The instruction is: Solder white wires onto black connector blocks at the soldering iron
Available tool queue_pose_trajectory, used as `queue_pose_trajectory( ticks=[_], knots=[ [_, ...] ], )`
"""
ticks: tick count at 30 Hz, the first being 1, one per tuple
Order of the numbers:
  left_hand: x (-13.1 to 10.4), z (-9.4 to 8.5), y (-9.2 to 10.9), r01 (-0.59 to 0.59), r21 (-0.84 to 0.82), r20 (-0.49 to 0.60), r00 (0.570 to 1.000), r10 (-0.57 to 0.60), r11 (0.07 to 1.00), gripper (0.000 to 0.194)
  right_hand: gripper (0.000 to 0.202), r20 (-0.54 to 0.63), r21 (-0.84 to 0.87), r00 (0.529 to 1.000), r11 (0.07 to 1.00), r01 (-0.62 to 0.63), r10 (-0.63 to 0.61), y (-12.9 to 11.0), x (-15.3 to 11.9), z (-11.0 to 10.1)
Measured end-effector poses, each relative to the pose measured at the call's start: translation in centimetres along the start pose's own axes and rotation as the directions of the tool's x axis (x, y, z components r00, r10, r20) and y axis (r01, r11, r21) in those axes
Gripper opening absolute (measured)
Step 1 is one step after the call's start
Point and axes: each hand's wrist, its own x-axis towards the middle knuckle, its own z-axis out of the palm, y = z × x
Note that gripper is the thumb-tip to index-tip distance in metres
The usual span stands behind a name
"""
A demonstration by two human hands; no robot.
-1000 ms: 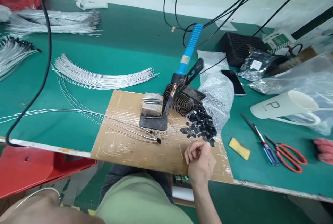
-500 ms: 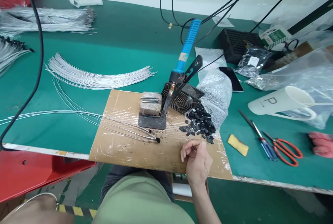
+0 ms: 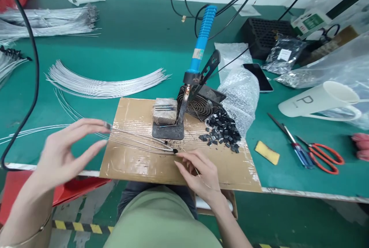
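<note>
My left hand (image 3: 70, 148) hovers over the left edge of the cardboard (image 3: 150, 171), thumb and fingers apart, beside several thin white wires (image 3: 43, 127). My right hand (image 3: 200, 171) has a thin wire strand (image 3: 197, 171) running through its curled fingers; its fingertips are near the black end piece (image 3: 175, 151) of the wires on the cardboard. Behind them, a soldering iron with a blue handle (image 3: 204, 29) leans in its stand, its tip by a greyish block (image 3: 165, 111). A pile of small black pieces (image 3: 223, 127) lies to the right.
A curved bundle of white wires (image 3: 106, 86) lies behind the cardboard. At right are a yellow sponge (image 3: 267, 152), a screwdriver (image 3: 300, 152), orange-handled scissors (image 3: 325, 157) and a white mug (image 3: 319, 100). A black cable (image 3: 33, 48) hangs at left.
My left hand has come up from below the table edge to the wires on the left. My right hand has moved left, towards the black end piece, and its thumb and forefinger now point left.
</note>
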Motion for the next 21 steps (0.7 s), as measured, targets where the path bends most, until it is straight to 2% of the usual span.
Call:
queue_pose_trajectory(
  ticks=[2, 5, 8, 11, 17, 19, 21],
  knots=[
    [0.6, 1.4, -2.8, 0.075, 0.078, 0.028, 0.997, -0.077, 0.994, 0.023, 0.02, 0.032, -0.046, 0.997, 0.996, 0.072, -0.071, 0.3, 0.2, 0.2],
    [0.9, 3.0, -7.2, 0.124, 0.129, 0.061, 0.989, -0.133, 0.984, 0.031, 0.023, 0.064, -0.104, 0.989, 0.985, 0.138, -0.132, 0.8, 0.6, 0.5],
    [0.7, 3.3, -9.8, 0.142, 0.149, 0.067, 0.986, -0.153, 0.979, 0.035, 0.022, 0.084, -0.146, 0.984, 0.974, 0.171, -0.16, 1.1, 1.0, 0.6],
    [0.8, 2.7, -10.5, 0.127, 0.15, 0.111, 0.983, -0.144, 0.981, 0.036, 0.017, 0.1, -0.159, 0.98, 0.97, 0.185, -0.171, 1.5, 1.3, 0.7],
    [2.0, 2.4, -9.8, 0.059, 0.122, 0.222, 0.971, -0.085, 0.991, 0.037, 0.009, 0.12, -0.114, 0.986, 0.985, 0.126, -0.112, 1.2, 1.5, 0.5],
    [2.5, 2.6, -9.6, 0.041, 0.107, 0.252, 0.965, -0.067, 0.993, 0.037, 0.007, 0.127, -0.071, 0.991, 0.996, 0.061, -0.051, 0.5, 1.7, 0.4],
    [2.8, 2.7, -9.7, 0.027, 0.09, 0.27, 0.961, -0.05, 0.996, 0.037, 0.01, 0.131, 0.023, 0.986, 0.994, -0.104, 0.1, -0.4, 1.9, 0.3]
  ],
)
